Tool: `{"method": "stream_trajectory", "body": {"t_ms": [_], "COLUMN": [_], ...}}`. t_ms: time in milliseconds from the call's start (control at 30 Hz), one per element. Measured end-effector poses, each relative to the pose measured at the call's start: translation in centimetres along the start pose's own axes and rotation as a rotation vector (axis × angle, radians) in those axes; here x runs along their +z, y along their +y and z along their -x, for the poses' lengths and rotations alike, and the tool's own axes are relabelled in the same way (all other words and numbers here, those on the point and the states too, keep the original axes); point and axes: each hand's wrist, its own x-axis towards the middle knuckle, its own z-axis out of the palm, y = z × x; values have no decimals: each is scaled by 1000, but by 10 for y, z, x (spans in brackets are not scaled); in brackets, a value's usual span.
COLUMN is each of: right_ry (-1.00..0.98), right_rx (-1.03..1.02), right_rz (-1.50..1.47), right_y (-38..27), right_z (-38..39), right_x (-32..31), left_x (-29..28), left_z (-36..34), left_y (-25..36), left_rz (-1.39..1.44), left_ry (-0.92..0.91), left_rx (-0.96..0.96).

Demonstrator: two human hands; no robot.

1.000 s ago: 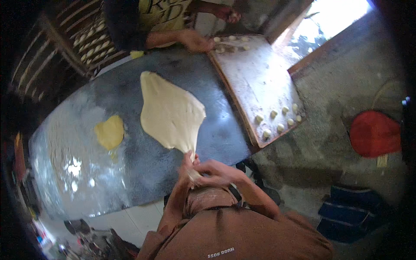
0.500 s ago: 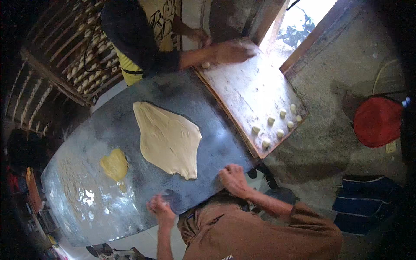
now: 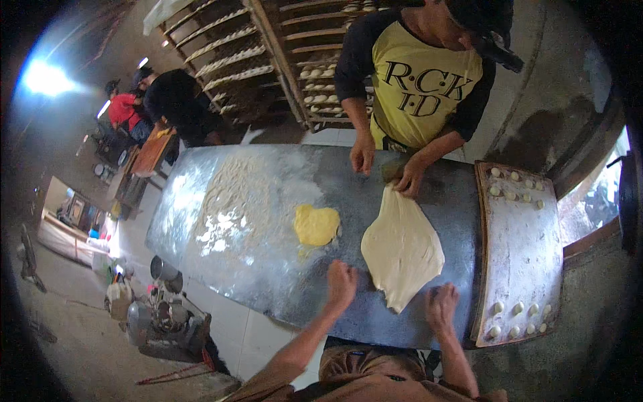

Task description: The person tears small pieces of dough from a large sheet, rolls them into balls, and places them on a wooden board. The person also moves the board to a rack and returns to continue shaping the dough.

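Observation:
A flattened, stretched sheet of pale dough lies on the dark metal table, its narrow end pointing away from me. My left hand is balled into a fist over the table, left of the dough's near end; its inside is hidden. Close to the dough's lower right edge is my right hand, fingers curled in; I cannot see what, if anything, they hold. Across the table a co-worker's hand touches the narrow far tip of the dough. The co-worker's other hand hangs near the table's far edge.
A lump of yellow fat or dough sits left of the sheet. A floured wooden board with several small dough balls stands at right. Behind are racks of shaped dough. A motor-like machine stands on the floor at left.
The view has turned and swung up to show the room. The co-worker's hands have gone from the board to the dough's far end. My hands now reach farther over the table.

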Motion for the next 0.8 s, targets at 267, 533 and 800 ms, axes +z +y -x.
{"method": "stream_trajectory", "body": {"t_ms": [267,533,800], "right_ry": [-440,-273,217], "right_rx": [232,26,-155], "right_rz": [-472,-393,-181], "right_y": [31,38,0], "right_z": [-9,47,43], "right_x": [-37,7,14], "left_x": [-1,-15,-11], "left_z": [35,77,89], "left_y": [-18,-24,-14], "left_rz": [45,96,189], "left_ry": [-13,-312,-213], "left_rx": [3,-1,-26]}}
